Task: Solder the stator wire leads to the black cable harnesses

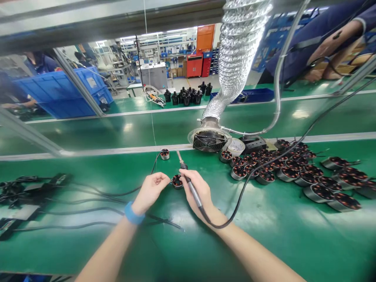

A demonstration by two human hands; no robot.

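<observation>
My left hand (150, 190), with a blue band at the wrist, is closed in a pinch at the left side of a small round motor stator (176, 181) lying on the green bench (264, 231). My right hand (197, 190) is wrapped round a soldering iron (188, 180), whose tip points up and away past the stator. The iron's black cord (249, 184) loops off my wrist to the right. A second stator (165, 154) with a black lead sits a little farther back.
Several stators (293, 168) lie grouped on the right. A fume fan (209, 141) on a silver flexible duct (237, 58) stands just behind, beside a small white cup (235, 146). Black cables and fixtures (32, 196) lie at left. Another person's arm (329, 43) reaches in at top right.
</observation>
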